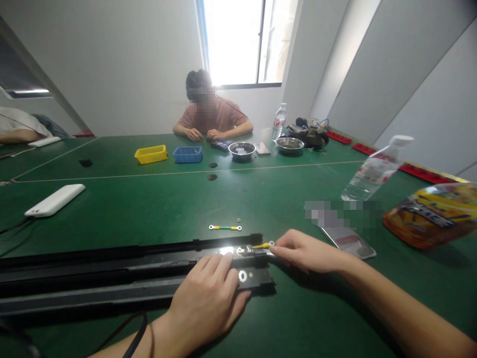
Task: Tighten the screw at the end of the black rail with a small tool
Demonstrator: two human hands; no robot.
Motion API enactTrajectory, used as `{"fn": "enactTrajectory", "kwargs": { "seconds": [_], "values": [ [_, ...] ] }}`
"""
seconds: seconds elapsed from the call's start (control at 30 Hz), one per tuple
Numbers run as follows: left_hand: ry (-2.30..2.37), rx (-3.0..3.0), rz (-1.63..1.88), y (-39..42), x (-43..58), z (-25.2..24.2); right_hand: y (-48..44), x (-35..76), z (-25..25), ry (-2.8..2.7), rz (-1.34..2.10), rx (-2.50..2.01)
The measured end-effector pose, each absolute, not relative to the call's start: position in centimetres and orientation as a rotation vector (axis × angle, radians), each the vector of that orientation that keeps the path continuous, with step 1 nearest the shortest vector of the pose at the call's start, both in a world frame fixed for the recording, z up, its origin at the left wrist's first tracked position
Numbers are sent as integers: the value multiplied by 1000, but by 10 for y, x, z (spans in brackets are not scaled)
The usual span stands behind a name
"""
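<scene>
Under your arms spreads the green table [179,199], and a person [223,117] in a reddish shirt sits at its far side, well beyond the black rail [122,288]. That rail lies in front of you, running in from the left. Your left hand [210,283] clasps it near its right end, fingers bent over the top and thumb along the near edge. Your right hand [309,251] is just off that end, thumb and fingers pinched together on the ring tip of the yellow wire, beside a shiny strip that you can barely make out. Right of the rail lie an orange package [432,216], a tilted-looking water bottle [376,171] and a partly blurred phone [354,241]. Far beyond the rail you have two metal bowls [242,158], a yellow tray [151,160] and a blue tray [188,158]. A white device [55,200] lies behind the rail's left part. Just behind its right end rests a green-and-yellow wire [223,228]; the yellow wire [263,245] reaches over that end, and a tiny ring [239,220] lies behind both.
</scene>
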State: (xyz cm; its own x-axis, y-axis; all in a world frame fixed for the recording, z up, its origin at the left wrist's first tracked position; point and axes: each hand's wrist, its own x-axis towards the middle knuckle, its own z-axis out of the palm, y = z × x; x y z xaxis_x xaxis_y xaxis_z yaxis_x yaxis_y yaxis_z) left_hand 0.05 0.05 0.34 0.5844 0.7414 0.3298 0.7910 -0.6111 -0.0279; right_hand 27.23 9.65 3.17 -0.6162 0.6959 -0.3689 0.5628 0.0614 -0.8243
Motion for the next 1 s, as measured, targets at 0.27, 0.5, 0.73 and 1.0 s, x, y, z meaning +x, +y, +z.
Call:
{"fn": "enactTrajectory", "kwargs": {
  "seconds": [0.27,0.5,0.73,1.0],
  "values": [
    [-1296,-2632,-421,2,1,4,99,277,28,-2092,1623,-1372],
    [-1293,-2633,-424,1,0,3,107,268,12,-1800,1418,-1269],
    [-1298,-2641,-427,1,1,3,110,260,6,-1777,1489,-1188],
    [-1294,-2641,-414,1,1,3,112,259,6,-1778,1481,-1225]
  ]
}}
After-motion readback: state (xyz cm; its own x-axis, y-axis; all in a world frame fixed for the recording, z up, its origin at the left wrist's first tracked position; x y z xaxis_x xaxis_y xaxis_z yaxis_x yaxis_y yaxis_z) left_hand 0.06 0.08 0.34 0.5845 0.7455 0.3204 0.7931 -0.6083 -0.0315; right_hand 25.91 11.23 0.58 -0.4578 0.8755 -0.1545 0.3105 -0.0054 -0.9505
